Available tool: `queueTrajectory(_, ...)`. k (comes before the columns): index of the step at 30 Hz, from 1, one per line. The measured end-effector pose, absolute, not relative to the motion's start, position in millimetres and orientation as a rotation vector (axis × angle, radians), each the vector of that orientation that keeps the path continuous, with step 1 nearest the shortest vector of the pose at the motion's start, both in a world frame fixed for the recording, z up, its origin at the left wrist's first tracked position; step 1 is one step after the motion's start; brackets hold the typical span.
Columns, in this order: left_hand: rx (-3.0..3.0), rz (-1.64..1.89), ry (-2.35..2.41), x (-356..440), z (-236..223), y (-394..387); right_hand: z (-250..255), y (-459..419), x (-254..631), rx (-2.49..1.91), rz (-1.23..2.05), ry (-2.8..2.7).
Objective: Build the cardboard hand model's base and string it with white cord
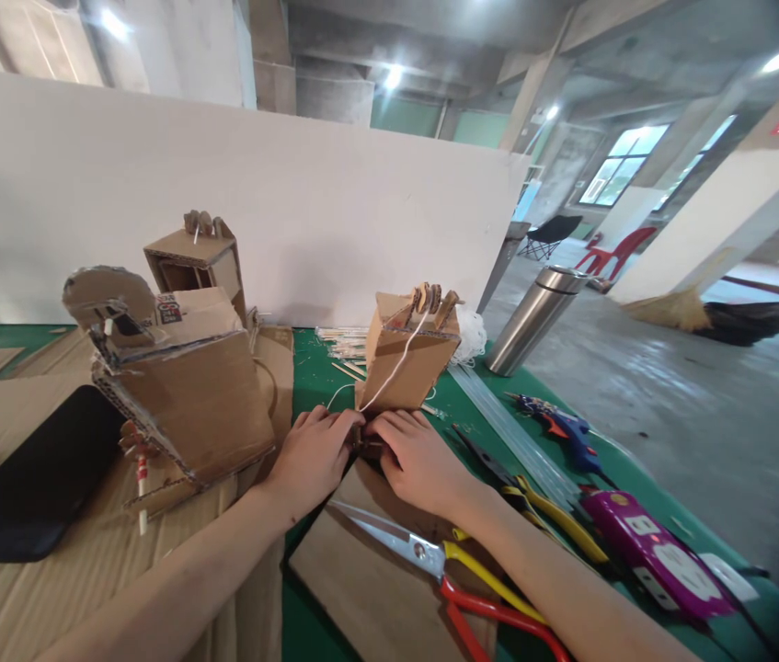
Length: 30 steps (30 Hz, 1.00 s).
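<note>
My left hand and my right hand meet at the front foot of a small cardboard box model. Fingers of both are closed around a small brown cardboard piece, mostly hidden by them. A white string runs from cardboard discs on the model's top down to my left fingertips. Below my hands lies a flat cardboard sheet. Scissors with red and yellow handles rest on it, their blades partly open, under my right forearm.
A larger cardboard model stands left, beside a black flat object. On the right are pliers, a blue glue gun, clear glue sticks, a purple power strip and a steel flask. A white panel rises behind.
</note>
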State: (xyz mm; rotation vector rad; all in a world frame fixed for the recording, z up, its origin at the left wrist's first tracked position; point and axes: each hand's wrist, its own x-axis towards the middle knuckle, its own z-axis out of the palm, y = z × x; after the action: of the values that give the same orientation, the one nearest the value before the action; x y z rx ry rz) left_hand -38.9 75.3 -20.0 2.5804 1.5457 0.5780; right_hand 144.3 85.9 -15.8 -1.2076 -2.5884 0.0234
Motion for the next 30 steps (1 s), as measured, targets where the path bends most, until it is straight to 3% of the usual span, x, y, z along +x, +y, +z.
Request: queueTrajectory(30,2.634,0.546,1.584,-37.5,-21.7,74.7,-17.3,86.1,143.1,-1.197,0.022,-2.572)
